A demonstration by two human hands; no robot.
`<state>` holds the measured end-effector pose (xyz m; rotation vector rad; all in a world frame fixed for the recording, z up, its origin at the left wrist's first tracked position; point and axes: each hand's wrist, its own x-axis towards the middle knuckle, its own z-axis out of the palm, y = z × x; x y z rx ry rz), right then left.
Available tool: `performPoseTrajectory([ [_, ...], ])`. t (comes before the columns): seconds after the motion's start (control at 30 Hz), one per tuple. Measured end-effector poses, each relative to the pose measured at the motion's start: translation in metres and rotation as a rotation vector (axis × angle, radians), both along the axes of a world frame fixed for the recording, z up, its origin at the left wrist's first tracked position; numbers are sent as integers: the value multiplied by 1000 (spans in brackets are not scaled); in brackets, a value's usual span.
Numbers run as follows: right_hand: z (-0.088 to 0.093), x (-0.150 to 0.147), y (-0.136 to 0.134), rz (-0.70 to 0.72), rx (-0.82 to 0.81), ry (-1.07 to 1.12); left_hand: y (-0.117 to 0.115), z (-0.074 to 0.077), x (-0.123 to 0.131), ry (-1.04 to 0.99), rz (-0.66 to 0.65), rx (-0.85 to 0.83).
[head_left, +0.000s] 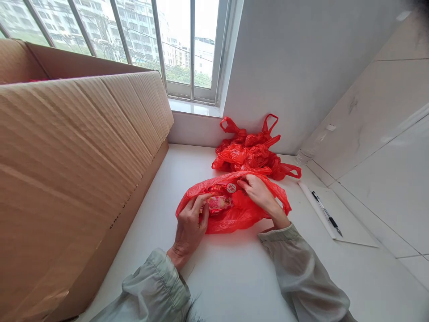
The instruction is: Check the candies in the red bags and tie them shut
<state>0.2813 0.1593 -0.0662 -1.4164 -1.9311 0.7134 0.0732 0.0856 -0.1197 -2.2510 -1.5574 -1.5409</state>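
A red plastic bag (234, 223) lies spread open on the white tabletop in front of me. Inside it are a pink-and-red packet (221, 203) and a red packet with a round white label (231, 188). My left hand (190, 221) reaches over the bag's left side, thumb and fingers closed around the left end of the pink-and-red packet. From the right, my right hand (258, 192) reaches into the bag with curled fingers by the labelled packet. What its fingertips pinch, if anything, is hidden.
A large cardboard box (83, 179) stands close on the left. Crumpled red plastic bags (251, 152) are heaped behind the opened one, against the wall. To the right lie a pen (326, 213) and white paper (348, 223), with a clear bottle (311, 145) in the corner.
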Motion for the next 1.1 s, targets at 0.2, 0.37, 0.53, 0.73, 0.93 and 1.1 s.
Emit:
performPoseTrajectory([
  [0.2, -4, 12, 5, -108, 134, -323, 2, -10, 1, 225, -92, -94],
  [0.37, -9, 13, 6, -21, 46, -453, 2, -14, 4, 368, -88, -185],
  [0.53, -13, 12, 10, 55, -48, -328, 1, -16, 4, 407, -88, -160],
  [0.73, -14, 12, 13, -2, -61, -359, 0, -12, 3, 344, -66, -53],
  [0.93, -16, 12, 9, -133, -22, -361, 2, -10, 3, 247, -50, -42],
  [1.1, -15, 14, 9, -171, -27, -367, 3, -9, 3, 227, -40, -37],
])
